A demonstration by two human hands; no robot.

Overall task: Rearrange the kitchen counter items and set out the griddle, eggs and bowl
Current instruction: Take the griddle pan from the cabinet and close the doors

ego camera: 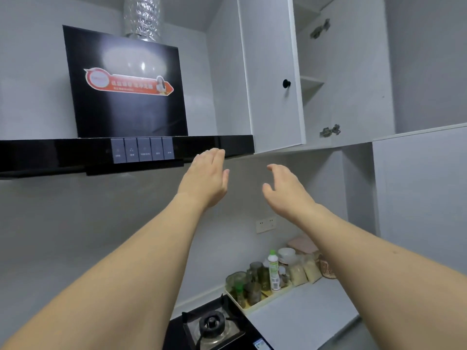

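Observation:
Both my arms are raised towards the wall cupboard. My left hand is open with flat fingers, just below the right end of the range hood. My right hand is open too, fingers curved, a hand's width to the right of it. Neither holds anything. Down on the counter a white bowl stands at the back, behind a cream tray of jars and bottles. No griddle or eggs are in view.
The black range hood juts out at head height on the left. The white cupboard door stands open, with bare shelves inside. A gas burner sits below. Bags of grain and a pink box line the back wall.

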